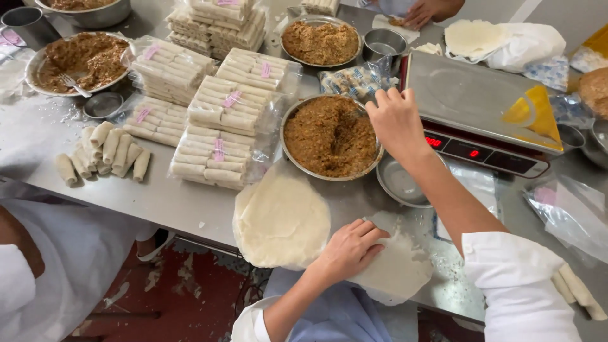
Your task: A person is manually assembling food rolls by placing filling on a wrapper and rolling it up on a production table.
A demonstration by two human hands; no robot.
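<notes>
My left hand (350, 249) lies palm down with fingers together on a thin round wrapper (396, 269) at the steel table's near edge. Another pale round wrapper (282, 218) lies just left of it, partly over the edge. My right hand (396, 122) reaches into the far right rim of a steel bowl (297, 161) of brown minced filling (329, 135), fingers curled down; whether they hold anything is hidden. A small empty steel dish (399, 183) sits under my right wrist.
Bagged stacks of rolled spring rolls (228, 120) and loose rolls (104, 152) lie to the left. A digital scale (481, 107) stands on the right. More filling bowls (321, 41) and a plate with a fork (79, 60) are behind. Another person's hand (424, 11) works at the far side.
</notes>
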